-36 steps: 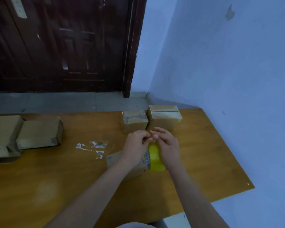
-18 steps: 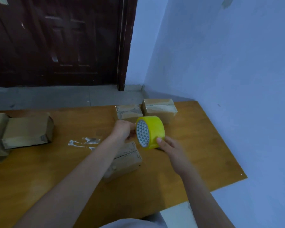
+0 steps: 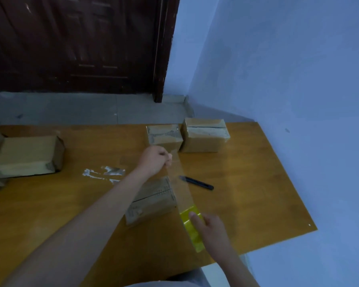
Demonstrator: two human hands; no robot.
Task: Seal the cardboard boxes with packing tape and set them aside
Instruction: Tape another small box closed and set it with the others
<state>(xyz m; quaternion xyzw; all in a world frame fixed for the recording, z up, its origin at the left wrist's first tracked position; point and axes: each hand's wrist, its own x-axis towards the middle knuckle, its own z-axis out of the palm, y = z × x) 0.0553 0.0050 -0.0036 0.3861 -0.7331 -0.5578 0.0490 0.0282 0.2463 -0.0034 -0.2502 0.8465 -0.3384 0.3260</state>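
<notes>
Two taped boxes (image 3: 187, 135) are sitting aside; left hand (image 3: 155, 160) is pinching the tape strip (image 3: 179, 183), right hand (image 3: 210, 226) gripping the roll (image 3: 190, 226) over an unsealed box (image 3: 153, 199).

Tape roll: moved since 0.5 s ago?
Yes. The tape roll has gone from above the box toward the table's near edge.

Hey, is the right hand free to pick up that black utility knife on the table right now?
Probably not: the right hand grips the yellow tape roll, and the stretched clear tape strip crosses the black utility knife.
</notes>
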